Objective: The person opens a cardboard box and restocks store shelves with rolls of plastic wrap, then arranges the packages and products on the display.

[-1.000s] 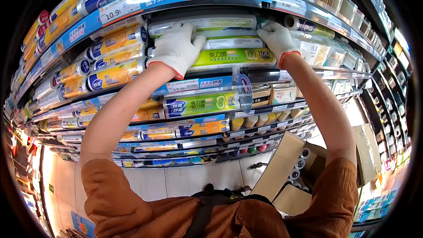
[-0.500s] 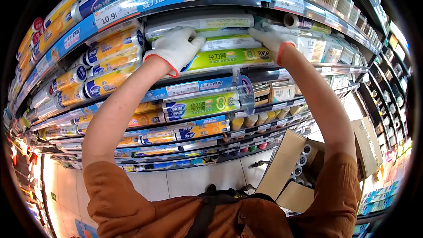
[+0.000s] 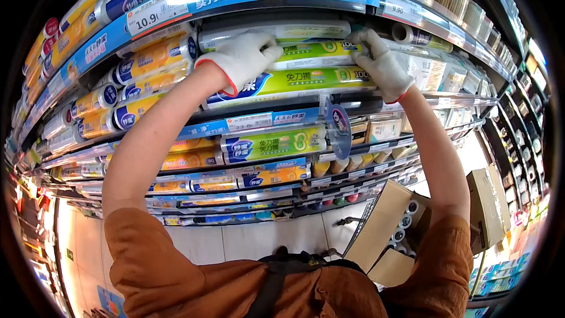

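1. Change: the middle roll [image 3: 318, 50] has just turned, its green label now facing me where a white strip showed. I take that as matching it to the front roll [image 3: 312, 78].
2. Look: green and white, "100" near its right end; lies lengthwise, left part hidden by my left hand.
3. Place: between my hands, behind the front roll, in front of the back roll [image 3: 312, 31].
4. My left hand [image 3: 244, 56]: gloved, half curled over the roll's left part; can't tell if it grips.
5. My right hand [image 3: 384, 69]: gloved, half open, thumb apart from fingers, at the right end, nothing clasped.
6. Around: orange rolls [image 3: 156, 59] left of my left hand; carton [image 3: 381, 218] below my right hand.
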